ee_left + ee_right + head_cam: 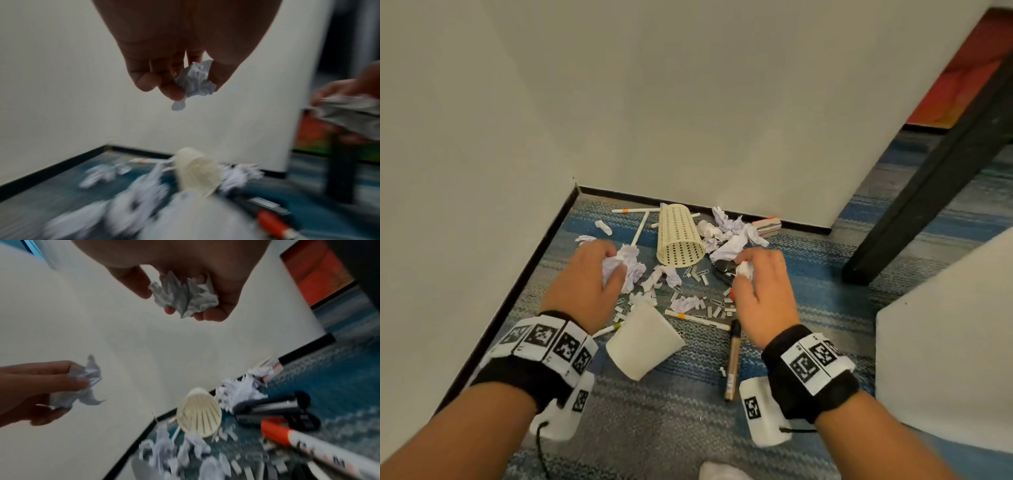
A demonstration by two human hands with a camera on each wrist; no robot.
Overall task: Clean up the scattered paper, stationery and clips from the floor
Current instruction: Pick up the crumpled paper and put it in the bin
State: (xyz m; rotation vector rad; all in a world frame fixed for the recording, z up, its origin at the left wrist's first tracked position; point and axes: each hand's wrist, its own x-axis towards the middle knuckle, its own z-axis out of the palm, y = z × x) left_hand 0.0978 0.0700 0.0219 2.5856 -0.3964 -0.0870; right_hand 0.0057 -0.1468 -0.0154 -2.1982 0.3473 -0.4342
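Above the littered floor (774,349), both hands are clamped on crumpled paper: left hand (585,284) on one wad (613,269), right hand (763,294) on another (744,269), likely lifted for binning; remaining paper, pens and clips lie between and beyond them.

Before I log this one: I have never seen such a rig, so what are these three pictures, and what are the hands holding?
No robot here: a person wears three cameras. The large picture comes from the head and looks down at both hands; the other two come from the wrists and look along the fingers. The black bands with square markers belong to the rig. The left hand grips a crumpled paper ball, and the right hand grips another paper ball. On the blue carpet a cream perforated basket lies tipped on its side, near a plain white cup, also on its side. Around them lie more crumpled paper, paper clips, white pens and a brown marker.
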